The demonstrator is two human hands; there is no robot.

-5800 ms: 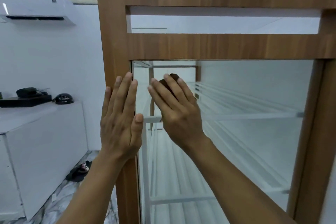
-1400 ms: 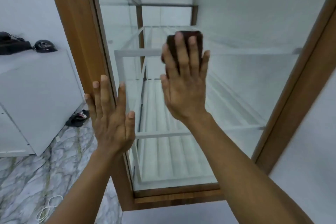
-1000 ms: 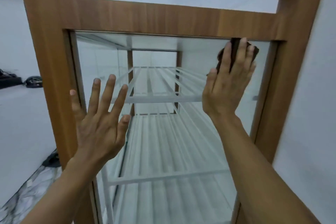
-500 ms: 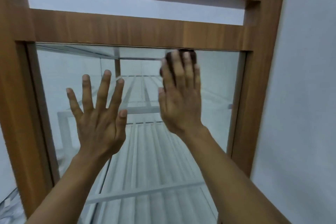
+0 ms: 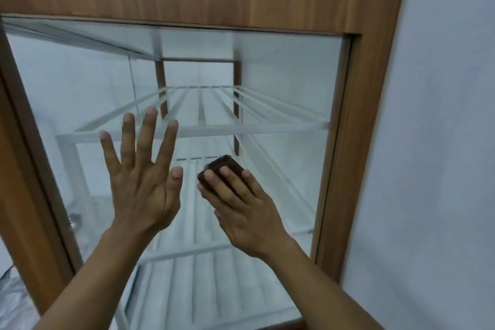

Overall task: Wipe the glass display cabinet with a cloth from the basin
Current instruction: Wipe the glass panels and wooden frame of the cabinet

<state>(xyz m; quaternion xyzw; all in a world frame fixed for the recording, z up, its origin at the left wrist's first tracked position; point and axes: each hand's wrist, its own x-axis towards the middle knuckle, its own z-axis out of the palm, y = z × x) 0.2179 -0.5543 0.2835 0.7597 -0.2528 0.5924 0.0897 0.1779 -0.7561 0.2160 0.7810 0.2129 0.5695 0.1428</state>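
Wiping is underway, mid-pane by my read. My right hand (image 5: 247, 211) presses a dark brown cloth (image 5: 223, 167) flat against the front glass (image 5: 289, 75) of the display cabinet (image 5: 187, 0), roughly centre of the pane, slightly right of middle and below the upper wire shelf (image 5: 203, 126) seen through it. Cloth sits under the right fingers (image 5: 214, 182); only its top edge pokes out past the fingertips. So those fingers are laid flat, pinning the cloth to the glass rather than curled round it.

Left hand (image 5: 142, 182) is empty, fingers spread wide, palm toward the glass just left of the cloth hand. Can't tell if it actually touches the pane or hovers just off it. Looks like bracing.

Progress: can't judge which areas are clean; no streaks or wet marks readable on the glass. Basin not in view. I'd guess the lower half of this pane and the strip along the right wooden frame (image 5: 356, 142) are left, plus any side panels. No sign of grime either way, so treat coverage as unknown.
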